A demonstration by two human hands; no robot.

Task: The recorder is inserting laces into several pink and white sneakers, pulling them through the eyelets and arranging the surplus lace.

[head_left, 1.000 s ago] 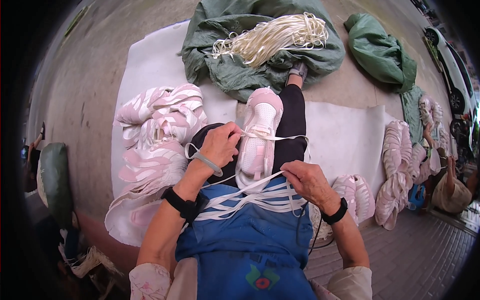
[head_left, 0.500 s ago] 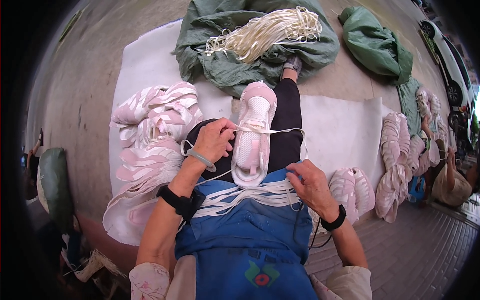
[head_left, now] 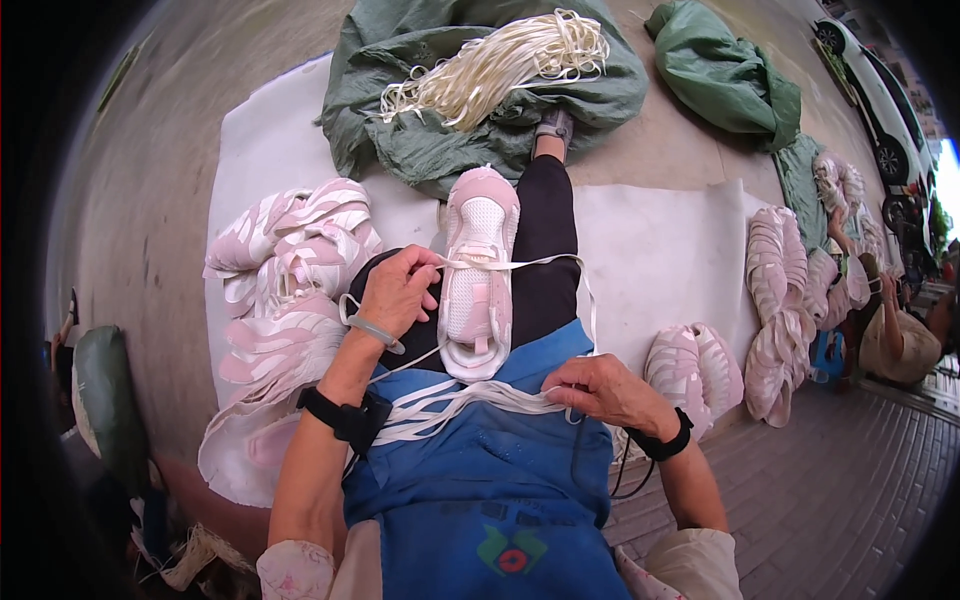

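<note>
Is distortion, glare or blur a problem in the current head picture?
Head view: strong fisheye bending toward a black rim; a washed-out patch right of the white car; pink-and-white shoe, left hand and right hand fairly crisp, under soft light.

The shoe [head_left: 479, 270] lies between the left hand [head_left: 400, 292] and the right leg [head_left: 548, 220]. Loose laces [head_left: 450, 405] cross the apron [head_left: 470, 465] just behind it — the right hand [head_left: 605, 390] at their right end. Left of the left hand, stacked uppers [head_left: 290, 250] sit on a mat [head_left: 265, 130]; two uppers [head_left: 692, 370] lie right, a pile [head_left: 775, 300] beyond them. Ahead, a hank [head_left: 505, 75] rests on a sack [head_left: 610, 105] — another sack [head_left: 725, 80] to its right, a car [head_left: 885, 110] farther right.
</note>
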